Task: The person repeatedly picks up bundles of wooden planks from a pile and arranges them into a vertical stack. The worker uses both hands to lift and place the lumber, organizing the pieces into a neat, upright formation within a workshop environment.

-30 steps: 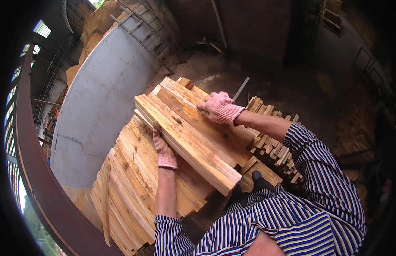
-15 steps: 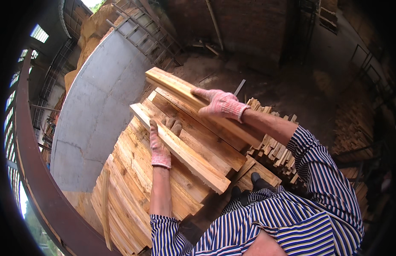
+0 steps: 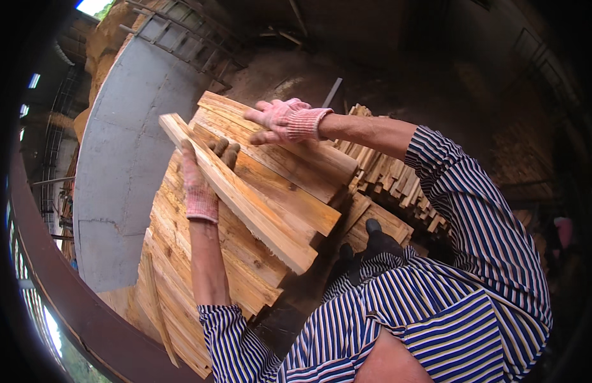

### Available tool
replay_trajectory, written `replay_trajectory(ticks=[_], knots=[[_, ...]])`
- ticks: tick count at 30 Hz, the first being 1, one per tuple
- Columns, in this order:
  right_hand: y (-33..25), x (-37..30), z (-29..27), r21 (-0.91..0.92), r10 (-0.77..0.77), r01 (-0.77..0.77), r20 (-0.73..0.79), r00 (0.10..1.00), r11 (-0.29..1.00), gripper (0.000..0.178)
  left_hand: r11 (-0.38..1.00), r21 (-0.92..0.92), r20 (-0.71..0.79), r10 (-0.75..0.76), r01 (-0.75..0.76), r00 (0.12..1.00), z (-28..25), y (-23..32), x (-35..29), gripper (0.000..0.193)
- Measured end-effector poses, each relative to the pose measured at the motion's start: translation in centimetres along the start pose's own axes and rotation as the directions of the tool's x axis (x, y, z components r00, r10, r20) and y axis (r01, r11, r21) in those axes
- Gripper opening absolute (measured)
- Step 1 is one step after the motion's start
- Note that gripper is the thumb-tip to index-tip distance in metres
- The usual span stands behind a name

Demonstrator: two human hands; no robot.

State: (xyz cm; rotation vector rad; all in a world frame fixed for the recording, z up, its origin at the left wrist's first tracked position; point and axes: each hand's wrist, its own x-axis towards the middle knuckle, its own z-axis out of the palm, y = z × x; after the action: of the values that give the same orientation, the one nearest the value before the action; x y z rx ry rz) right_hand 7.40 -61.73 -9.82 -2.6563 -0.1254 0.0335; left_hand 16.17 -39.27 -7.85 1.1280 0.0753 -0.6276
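My left hand (image 3: 199, 185), in a pink and white knit glove with brownish fingers, is closed around a pale wooden plank (image 3: 248, 207). The plank slants over a broad layer of wooden boards (image 3: 165, 274) lying side by side. My right hand (image 3: 288, 121), gloved alike, is over the far right edge of this layer. Its fingers are stretched out above the outermost board (image 3: 222, 110). Whether the fingertips touch that board I cannot tell.
Below on the right is a pile of wooden strips (image 3: 398, 172). My dark shoes (image 3: 376, 236) rest near a wooden platform (image 3: 392, 220). A curved grey wall (image 3: 139, 127) rises at the left, with a brown metal beam (image 3: 60, 300) nearer. A thin stick (image 3: 159, 313) lies across the boards.
The board that was raised in my right hand now lies on the far right side of the layer, and that hand has let go. My left hand still holds its plank.
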Motion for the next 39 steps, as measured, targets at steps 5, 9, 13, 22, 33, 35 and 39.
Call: replay_trajectory(ticks=[5, 9, 13, 22, 33, 35, 39], knots=[[-6.6, -6.4, -0.3, 0.499, 0.043, 0.067, -0.205, 0.978, 0.864, 0.102, 0.911, 0.288, 0.276, 0.215, -0.294, 0.937, 8.3, 1.1, -0.8, 0.082], [-4.9, -14.2, 1.0, 0.734, 0.302, 0.202, -0.492, 0.817, 0.649, 0.095, 0.403, 0.285, 0.819, 0.369, -0.87, 0.439, 10.4, -5.5, 3.9, 0.066], [-4.2, -21.9, 5.4, 0.78, 0.624, 0.102, -0.565, 0.541, 0.618, 0.094, -0.399, 0.388, 0.892, -0.064, -0.831, 0.447, 9.0, -7.1, 4.1, 0.035], [-17.4, -19.6, 15.5, 0.995, 0.912, 0.073, 0.034, 0.41, -0.07, 0.092, -0.656, 0.229, 0.867, -0.198, -0.719, 0.457, 6.9, -8.5, 6.4, 0.038], [-26.4, -19.0, 20.0, 0.88, 0.884, -0.46, 0.119, 0.451, 0.116, 0.106, -0.721, 0.089, 0.955, -0.133, -0.687, 0.264, 3.7, -9.4, 10.5, 0.038], [-26.7, -17.6, 22.9, 0.869, 0.895, -0.427, -0.04, 0.445, 0.251, 0.106, -0.733, 0.043, 0.967, -0.14, -0.679, 0.212, 2.8, -9.2, 12.0, 0.042], [-23.6, -20.5, 22.7, 0.97, 0.893, -0.159, -0.099, 0.439, 0.186, 0.101, -0.709, -0.018, 0.977, -0.163, -0.705, 0.139, 3.4, -9.8, 12.1, 0.042]])
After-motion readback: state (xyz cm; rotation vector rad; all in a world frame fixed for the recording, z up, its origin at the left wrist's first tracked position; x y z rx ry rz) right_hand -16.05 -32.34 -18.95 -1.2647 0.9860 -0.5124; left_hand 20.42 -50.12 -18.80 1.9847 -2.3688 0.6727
